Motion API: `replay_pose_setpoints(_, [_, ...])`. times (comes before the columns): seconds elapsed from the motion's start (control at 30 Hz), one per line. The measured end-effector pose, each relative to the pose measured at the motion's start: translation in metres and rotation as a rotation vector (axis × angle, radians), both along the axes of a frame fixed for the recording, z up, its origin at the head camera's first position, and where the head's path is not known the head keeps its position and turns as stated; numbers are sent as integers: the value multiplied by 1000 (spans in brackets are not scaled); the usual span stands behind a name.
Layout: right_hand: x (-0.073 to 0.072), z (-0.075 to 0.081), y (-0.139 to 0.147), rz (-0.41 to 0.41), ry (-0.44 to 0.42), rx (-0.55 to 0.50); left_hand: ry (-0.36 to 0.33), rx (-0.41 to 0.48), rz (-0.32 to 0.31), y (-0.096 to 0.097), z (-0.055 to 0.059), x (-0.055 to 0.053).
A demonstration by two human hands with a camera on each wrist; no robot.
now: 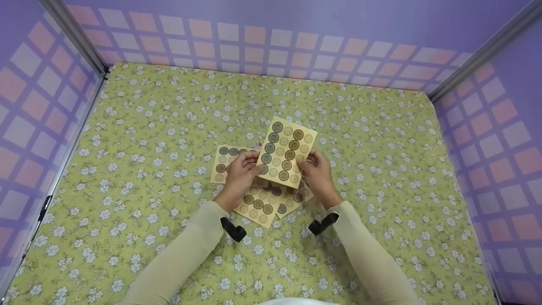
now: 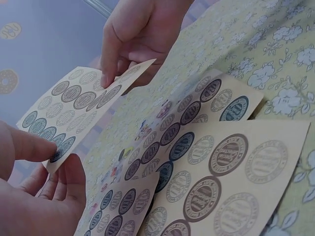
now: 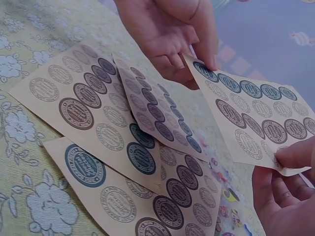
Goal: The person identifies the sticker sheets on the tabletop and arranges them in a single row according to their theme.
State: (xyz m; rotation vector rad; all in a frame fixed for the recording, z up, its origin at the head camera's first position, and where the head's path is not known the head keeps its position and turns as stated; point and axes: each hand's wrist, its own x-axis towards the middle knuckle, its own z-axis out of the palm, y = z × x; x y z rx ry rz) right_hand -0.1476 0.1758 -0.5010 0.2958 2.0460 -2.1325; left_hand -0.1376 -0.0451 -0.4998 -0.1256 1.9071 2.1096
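A cream sheet of round stickers [image 1: 288,148], printed with rows of dark green, brown and pale circles, is held up off the table between both hands. My left hand [image 1: 241,176] pinches its lower left edge, thumb on top. On the opposite edge, my right hand [image 1: 319,176] pinches with the thumb on the printed face. Below lie several similar sticker sheets, overlapping: one to the left [image 1: 218,169], one at the front [image 1: 258,207], one at the right [image 1: 290,205]. The raised sheet and the hands hide parts of them.
A yellow-green floral cloth [image 1: 148,178] covers the table. Purple walls with pink and white squares [image 1: 254,46] stand at the back and both sides. Small colourful printed shapes [image 3: 229,194] show beside the loose sheets in the right wrist view.
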Motion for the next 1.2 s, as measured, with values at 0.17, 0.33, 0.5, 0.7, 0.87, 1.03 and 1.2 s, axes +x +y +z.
replay_pose_setpoints(0.17, [-5,4,0,-8,19,-35,14,5,22,2,-3,-2])
replay_pose_setpoints(0.33, [-7,10,-4,-1,29,4,15,-11,39,0,-3,-7])
replay_pose_setpoints(0.5, [-3,17,-7,9,10,10,21,-23,51,-4,1,-18])
replay_pose_setpoints(0.7, [7,12,-8,5,8,105,30,-29,89,-9,4,-39])
replay_pose_setpoints(0.87, [12,3,-16,42,70,198,16,-76,139,-29,14,-57])
replay_pose_setpoints(1.03, [19,-4,-20,82,67,310,10,-122,198,-47,12,-79])
replay_pose_setpoints(1.2, [26,-10,-21,112,14,305,-14,-170,264,-69,5,-101])
